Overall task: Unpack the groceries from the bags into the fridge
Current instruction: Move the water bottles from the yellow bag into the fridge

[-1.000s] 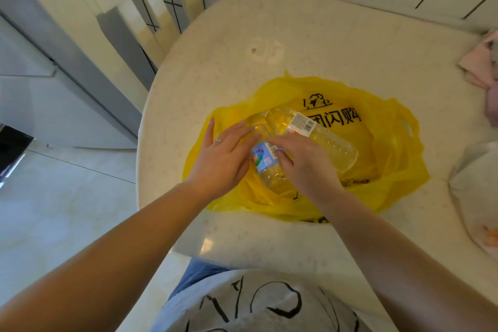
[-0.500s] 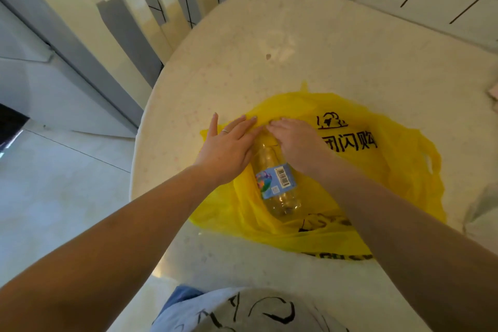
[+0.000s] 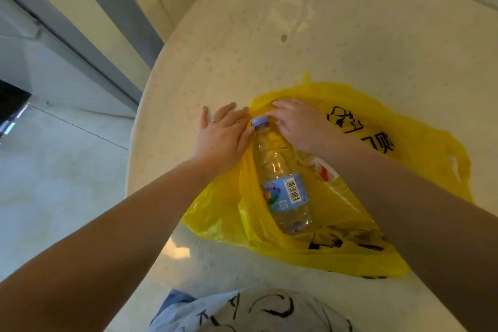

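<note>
A yellow plastic bag [image 3: 420, 148] with black print lies flat on the round pale table [image 3: 296, 35]. A clear water bottle [image 3: 280, 178] with a blue label and lilac cap lies in the bag's mouth, cap pointing away from me. A second clear bottle [image 3: 324, 174] with a red-and-white label lies beside it, mostly hidden under my right forearm. My left hand [image 3: 223, 137] rests flat with straight fingers on the table and the bag's edge, its thumb by the bottle's neck. My right hand [image 3: 299, 124] has curled fingers pinching the bag's rim just right of the cap.
A pale chair [image 3: 129, 16] with slats stands at the table's far left edge. Grey cabinet fronts [image 3: 45, 62] and a light tiled floor [image 3: 54, 183] lie to the left. A tiled wall runs behind the table.
The bag's rim has been pulled back, so the blue-label bottle's cap and neck now show. Both hands sit slightly farther along the bag's mouth. The second bottle is visible again.
</note>
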Action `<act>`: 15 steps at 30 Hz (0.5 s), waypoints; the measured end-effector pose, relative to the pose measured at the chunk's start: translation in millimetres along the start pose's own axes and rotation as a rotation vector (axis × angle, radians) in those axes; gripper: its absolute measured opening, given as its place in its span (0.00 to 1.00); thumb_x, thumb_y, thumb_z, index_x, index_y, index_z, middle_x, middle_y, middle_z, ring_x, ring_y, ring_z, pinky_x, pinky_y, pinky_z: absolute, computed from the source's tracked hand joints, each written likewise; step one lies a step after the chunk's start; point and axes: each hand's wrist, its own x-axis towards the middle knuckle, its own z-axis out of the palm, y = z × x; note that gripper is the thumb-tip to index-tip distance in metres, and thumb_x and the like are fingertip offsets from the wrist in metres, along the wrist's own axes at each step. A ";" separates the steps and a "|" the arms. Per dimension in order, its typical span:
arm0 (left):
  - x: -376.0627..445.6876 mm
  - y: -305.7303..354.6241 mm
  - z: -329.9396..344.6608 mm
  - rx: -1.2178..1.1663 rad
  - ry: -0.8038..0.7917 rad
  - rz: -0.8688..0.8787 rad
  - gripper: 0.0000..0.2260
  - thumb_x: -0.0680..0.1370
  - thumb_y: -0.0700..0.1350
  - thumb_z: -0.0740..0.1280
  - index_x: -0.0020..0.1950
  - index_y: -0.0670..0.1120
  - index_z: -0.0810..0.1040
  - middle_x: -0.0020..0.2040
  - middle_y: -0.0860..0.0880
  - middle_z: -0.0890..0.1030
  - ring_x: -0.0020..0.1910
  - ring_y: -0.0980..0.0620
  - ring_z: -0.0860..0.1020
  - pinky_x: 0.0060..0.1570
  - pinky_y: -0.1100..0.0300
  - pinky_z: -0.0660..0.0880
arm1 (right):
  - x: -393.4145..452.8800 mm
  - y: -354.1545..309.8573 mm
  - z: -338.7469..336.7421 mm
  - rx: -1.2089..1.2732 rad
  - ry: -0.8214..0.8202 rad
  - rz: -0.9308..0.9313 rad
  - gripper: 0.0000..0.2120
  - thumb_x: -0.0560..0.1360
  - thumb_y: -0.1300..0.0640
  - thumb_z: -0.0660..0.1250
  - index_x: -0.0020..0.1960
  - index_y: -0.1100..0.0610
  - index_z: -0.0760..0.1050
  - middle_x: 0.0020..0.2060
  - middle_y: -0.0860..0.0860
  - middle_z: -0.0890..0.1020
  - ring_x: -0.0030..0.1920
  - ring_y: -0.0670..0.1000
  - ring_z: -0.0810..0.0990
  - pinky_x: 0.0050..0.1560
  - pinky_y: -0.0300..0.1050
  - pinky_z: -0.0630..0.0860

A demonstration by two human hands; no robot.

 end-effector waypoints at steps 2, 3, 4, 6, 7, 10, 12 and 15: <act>-1.6 -0.9 3.4 0.032 -0.015 0.009 0.28 0.78 0.59 0.43 0.69 0.50 0.71 0.72 0.50 0.67 0.74 0.46 0.58 0.69 0.37 0.49 | -2.2 -0.3 -0.9 0.036 0.008 0.014 0.19 0.79 0.55 0.59 0.70 0.53 0.68 0.72 0.53 0.66 0.72 0.54 0.61 0.72 0.50 0.58; -2.1 -0.8 4.1 0.040 -0.013 0.003 0.26 0.79 0.58 0.45 0.69 0.50 0.71 0.73 0.49 0.65 0.75 0.45 0.57 0.70 0.37 0.49 | -5.0 -0.2 -2.9 0.066 0.026 0.021 0.20 0.78 0.54 0.61 0.70 0.53 0.68 0.72 0.53 0.66 0.72 0.53 0.62 0.71 0.48 0.57; -2.4 0.0 3.7 0.038 -0.013 -0.013 0.23 0.80 0.56 0.48 0.69 0.50 0.71 0.74 0.49 0.64 0.75 0.45 0.55 0.70 0.37 0.48 | -10.2 -0.1 -6.2 0.101 0.054 0.030 0.21 0.78 0.53 0.63 0.70 0.53 0.68 0.71 0.52 0.66 0.72 0.53 0.62 0.71 0.47 0.57; -2.9 2.1 0.5 -0.002 0.004 -0.050 0.19 0.80 0.51 0.57 0.70 0.50 0.70 0.75 0.48 0.61 0.76 0.46 0.52 0.71 0.39 0.47 | -24.7 0.9 -14.3 0.158 0.114 0.059 0.24 0.76 0.53 0.66 0.70 0.53 0.67 0.71 0.51 0.67 0.71 0.51 0.63 0.69 0.44 0.58; -4.2 4.3 -3.1 -0.044 0.039 -0.062 0.19 0.79 0.49 0.60 0.70 0.49 0.69 0.75 0.48 0.60 0.76 0.46 0.52 0.72 0.41 0.48 | -33.2 1.4 -18.3 0.175 0.139 0.078 0.24 0.76 0.53 0.66 0.71 0.53 0.67 0.71 0.51 0.67 0.71 0.51 0.63 0.69 0.43 0.58; -15.2 20.9 -23.7 -0.284 0.256 -0.116 0.21 0.77 0.45 0.65 0.70 0.47 0.70 0.72 0.47 0.67 0.72 0.47 0.62 0.70 0.54 0.57 | -59.4 1.3 -26.7 0.196 0.209 0.146 0.27 0.74 0.53 0.68 0.71 0.53 0.66 0.69 0.51 0.68 0.70 0.51 0.64 0.67 0.42 0.59; -22.9 36.3 -35.8 -0.514 0.314 -0.204 0.21 0.77 0.45 0.66 0.70 0.47 0.70 0.66 0.50 0.70 0.65 0.53 0.67 0.63 0.64 0.63 | -73.7 -0.4 -26.7 0.197 0.216 0.201 0.29 0.74 0.53 0.69 0.72 0.53 0.64 0.69 0.52 0.67 0.70 0.51 0.64 0.68 0.43 0.59; -29.6 54.3 -38.9 -0.729 0.155 -0.324 0.24 0.76 0.45 0.68 0.70 0.46 0.68 0.62 0.52 0.68 0.57 0.59 0.71 0.50 0.67 0.71 | -90.3 -4.0 -18.5 0.183 0.162 0.278 0.33 0.72 0.52 0.70 0.73 0.52 0.61 0.70 0.51 0.65 0.70 0.51 0.62 0.68 0.45 0.61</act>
